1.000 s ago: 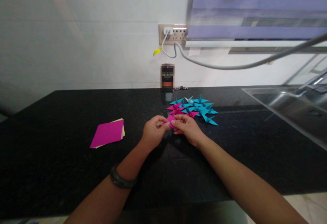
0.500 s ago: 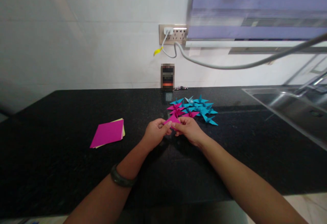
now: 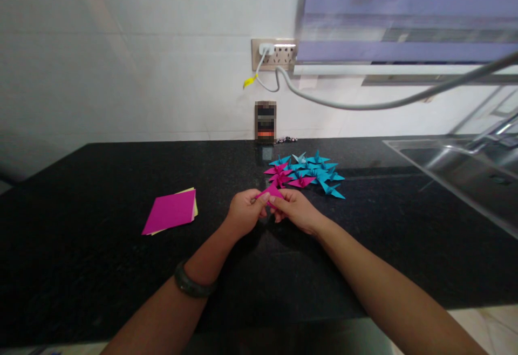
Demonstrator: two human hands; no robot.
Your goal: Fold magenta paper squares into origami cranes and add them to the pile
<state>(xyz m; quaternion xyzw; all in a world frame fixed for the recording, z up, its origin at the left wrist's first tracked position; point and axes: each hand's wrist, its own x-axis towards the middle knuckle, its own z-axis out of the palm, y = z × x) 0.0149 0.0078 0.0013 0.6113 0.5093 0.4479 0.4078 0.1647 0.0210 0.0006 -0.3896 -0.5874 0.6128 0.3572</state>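
Around your fingers spreads the black countertop (image 3: 105, 285). Just beyond your right fingers, finished origami cranes (image 3: 301, 173) cluster, mostly blue, a few magenta. Well left of your fingers lies a stack of square paper (image 3: 172, 210), flat and unfolded. Your left hand (image 3: 245, 212) and right hand (image 3: 298, 210) pinch tightly, thumbs on top, holding between them a magenta paper piece (image 3: 272, 189), apparently partly folded, no bird shape showing.

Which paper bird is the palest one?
The pale blue bird at the back, between two brighter blue birds; the others are bright blue or pink.
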